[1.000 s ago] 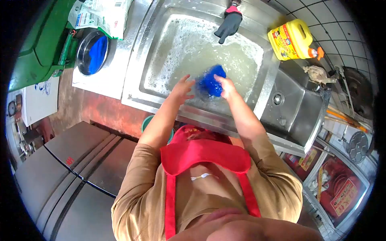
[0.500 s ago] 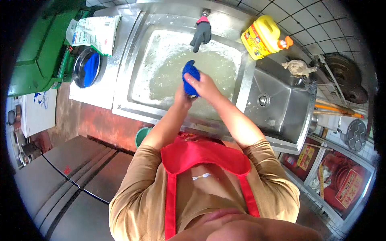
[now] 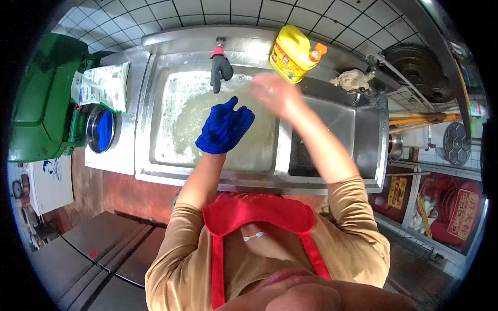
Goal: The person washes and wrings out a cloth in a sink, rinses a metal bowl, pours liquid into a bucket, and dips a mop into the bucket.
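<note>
A blue fuzzy washing mitt (image 3: 228,127) covers my left hand (image 3: 222,124), raised over the large sink basin (image 3: 145,129). Inside the mitt the thumb stands apart from the fingers, and nothing is gripped. My bare right hand (image 3: 277,93) is over the basin's right side, just below the yellow jug (image 3: 290,54) with its orange cap; motion smears its fingers. Cloudy, foamy water (image 3: 179,111) fills the basin. A dark grey glove with a pink cuff (image 3: 221,70) hangs over the tap, above the mitt.
To the right is a smaller sink (image 3: 332,124), with a crumpled cloth (image 3: 353,80) behind it. The left counter holds a white-green packet (image 3: 104,85) and a metal bowl (image 3: 93,129) with something blue inside. A green bin (image 3: 44,98) stands at far left.
My hands were together at the blue mitt; now they are apart. The mitt is spread on my left hand, and my right hand has moved right towards the jug. The view has shifted.
</note>
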{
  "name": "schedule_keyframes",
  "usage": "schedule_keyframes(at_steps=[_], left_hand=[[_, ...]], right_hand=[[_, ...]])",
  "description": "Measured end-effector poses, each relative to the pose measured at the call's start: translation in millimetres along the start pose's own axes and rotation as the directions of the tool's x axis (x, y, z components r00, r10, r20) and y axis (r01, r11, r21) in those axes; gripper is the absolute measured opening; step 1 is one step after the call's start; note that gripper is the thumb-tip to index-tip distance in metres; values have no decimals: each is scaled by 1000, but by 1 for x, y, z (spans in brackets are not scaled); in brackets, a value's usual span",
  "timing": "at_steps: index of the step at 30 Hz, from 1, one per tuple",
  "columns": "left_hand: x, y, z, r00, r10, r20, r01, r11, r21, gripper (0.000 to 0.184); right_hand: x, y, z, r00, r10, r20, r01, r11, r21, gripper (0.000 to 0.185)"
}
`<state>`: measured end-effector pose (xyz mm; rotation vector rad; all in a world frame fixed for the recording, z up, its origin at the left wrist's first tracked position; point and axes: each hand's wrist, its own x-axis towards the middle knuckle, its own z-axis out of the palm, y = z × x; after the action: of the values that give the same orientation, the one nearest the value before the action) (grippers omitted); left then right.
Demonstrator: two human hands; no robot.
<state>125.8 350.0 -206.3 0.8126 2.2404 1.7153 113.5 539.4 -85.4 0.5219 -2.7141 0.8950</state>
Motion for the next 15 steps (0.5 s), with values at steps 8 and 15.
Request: schedule_keyframes(at_steps=[8,15], left_hand=[[73,70,26,915,401,-53,-223,610,761,20],[145,87,88,846,374,-379,-300,923,241,22]], right_hand=[[67,149,-84,874,422,-240,-444,895,-43,38],[69,179,-57,782,548,-297,-556,829,64,40]])
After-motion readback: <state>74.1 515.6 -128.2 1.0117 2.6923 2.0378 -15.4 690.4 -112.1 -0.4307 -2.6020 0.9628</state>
